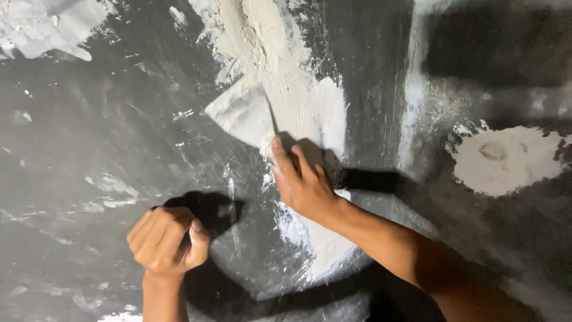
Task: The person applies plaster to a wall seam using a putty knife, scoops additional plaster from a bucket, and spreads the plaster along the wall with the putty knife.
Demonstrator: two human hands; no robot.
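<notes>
My right hand [305, 182] grips a putty knife whose wide blade [241, 111], coated in pale filler, lies flat against a dark grey wall [89, 149]. The blade sits at the lower left edge of a broad streak of fresh white-beige putty [286, 65] that runs up from it. My index finger presses along the blade's base. My left hand [168, 238] is curled into a fist lower left, resting near or against the wall; nothing shows inside it.
A round patch of dried white filler [506, 160] sits at the right. A pale vertical smear [414, 107] runs between it and the fresh putty. White patches mark the top left corner [42, 27]. Hard shadows of both hands fall on the wall.
</notes>
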